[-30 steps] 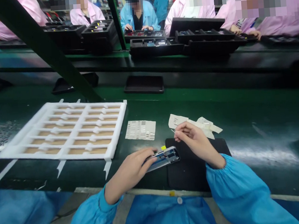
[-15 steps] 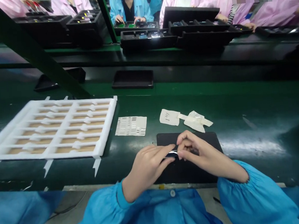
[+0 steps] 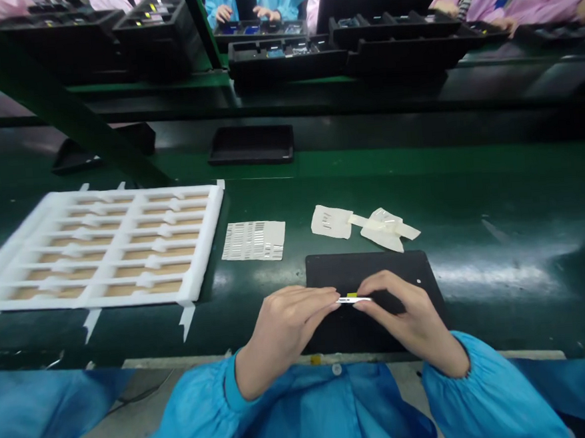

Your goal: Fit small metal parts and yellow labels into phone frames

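Between my left hand [image 3: 285, 339] and my right hand [image 3: 404, 318] a slim phone frame [image 3: 353, 299] shows edge-on, a small yellow tag [image 3: 352, 295] on its top edge. Fingertips of both hands pinch its ends above a black mat [image 3: 366, 266]. Beyond the mat lie a white sheet with small metal parts [image 3: 331, 221] and crumpled clear film [image 3: 386, 229]. A label sheet with rows of small strips [image 3: 252, 241] sits to the left of them. Most of the frame's face is hidden from this angle.
A white foam tray [image 3: 206, 241] with tan cells lies on the green bench to the left. A shallow black tray [image 3: 251, 145] stands farther on. A dark green beam [image 3: 53, 95] crosses the upper left. Co-workers' hands [image 3: 238, 12] work behind stacked black trays [image 3: 286, 59].
The phone frame has gone from my left hand alone to both hands and turned edge-on. My right hand has left the paper and come to it. The view has tilted slightly.
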Demonstrator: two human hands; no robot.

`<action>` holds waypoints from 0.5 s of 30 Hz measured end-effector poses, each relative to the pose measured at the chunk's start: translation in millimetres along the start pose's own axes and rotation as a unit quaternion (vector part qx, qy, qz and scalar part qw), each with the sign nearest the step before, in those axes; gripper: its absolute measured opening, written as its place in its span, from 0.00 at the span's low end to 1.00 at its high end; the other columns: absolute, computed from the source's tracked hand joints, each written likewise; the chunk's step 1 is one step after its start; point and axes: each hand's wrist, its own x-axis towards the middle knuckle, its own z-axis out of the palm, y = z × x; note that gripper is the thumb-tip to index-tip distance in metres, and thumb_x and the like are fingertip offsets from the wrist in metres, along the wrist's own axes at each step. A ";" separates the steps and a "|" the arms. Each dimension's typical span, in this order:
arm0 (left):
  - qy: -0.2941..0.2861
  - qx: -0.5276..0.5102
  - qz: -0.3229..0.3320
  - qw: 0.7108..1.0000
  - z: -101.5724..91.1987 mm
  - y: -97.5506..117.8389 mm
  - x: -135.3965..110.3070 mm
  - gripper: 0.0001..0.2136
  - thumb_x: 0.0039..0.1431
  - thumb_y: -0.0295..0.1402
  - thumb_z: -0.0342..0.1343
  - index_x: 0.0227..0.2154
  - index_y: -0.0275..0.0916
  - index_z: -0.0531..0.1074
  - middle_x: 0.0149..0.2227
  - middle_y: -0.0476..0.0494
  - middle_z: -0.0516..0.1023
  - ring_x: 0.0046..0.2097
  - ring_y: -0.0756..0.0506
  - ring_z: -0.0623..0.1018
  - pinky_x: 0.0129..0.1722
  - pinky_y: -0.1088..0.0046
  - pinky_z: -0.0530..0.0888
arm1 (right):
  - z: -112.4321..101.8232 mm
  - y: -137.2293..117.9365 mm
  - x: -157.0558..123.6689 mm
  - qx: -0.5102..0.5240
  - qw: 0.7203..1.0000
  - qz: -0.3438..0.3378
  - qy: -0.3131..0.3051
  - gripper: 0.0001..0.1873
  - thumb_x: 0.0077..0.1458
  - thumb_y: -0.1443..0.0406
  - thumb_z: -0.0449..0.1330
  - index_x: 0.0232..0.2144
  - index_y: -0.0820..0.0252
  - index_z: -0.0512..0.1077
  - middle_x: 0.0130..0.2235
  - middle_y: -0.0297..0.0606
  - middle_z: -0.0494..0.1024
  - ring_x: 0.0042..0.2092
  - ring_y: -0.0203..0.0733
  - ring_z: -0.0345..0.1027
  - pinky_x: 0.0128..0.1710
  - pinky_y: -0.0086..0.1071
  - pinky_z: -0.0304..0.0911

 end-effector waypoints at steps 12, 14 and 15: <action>-0.241 0.133 -0.060 0.960 -20.2 35.0 30.6 0.09 0.67 0.26 0.49 0.32 0.38 0.72 0.28 0.49 0.78 0.27 0.45 0.79 0.23 0.72 0.69 | 8.5 6.2 -13.3 0.049 0.997 -0.056 0.033 0.09 0.57 0.74 0.62 0.37 0.56 0.72 0.34 0.37 0.77 0.37 0.40 0.72 0.36 0.35 0.70; -0.253 0.151 -0.058 0.954 -20.2 37.1 33.2 0.10 0.66 0.24 0.49 0.31 0.38 0.71 0.27 0.49 0.77 0.25 0.46 0.78 0.20 0.73 0.65 | 8.3 7.2 -14.6 0.047 0.997 -0.059 0.027 0.09 0.58 0.74 0.60 0.39 0.56 0.73 0.35 0.38 0.77 0.37 0.41 0.72 0.36 0.35 0.70; -0.259 0.162 -0.059 0.951 -20.0 38.0 34.6 0.10 0.65 0.23 0.49 0.30 0.38 0.71 0.26 0.49 0.76 0.24 0.46 0.77 0.19 0.73 0.64 | 8.1 7.6 -15.2 0.040 0.997 -0.063 0.023 0.10 0.59 0.74 0.60 0.40 0.56 0.74 0.35 0.38 0.77 0.37 0.41 0.72 0.36 0.35 0.70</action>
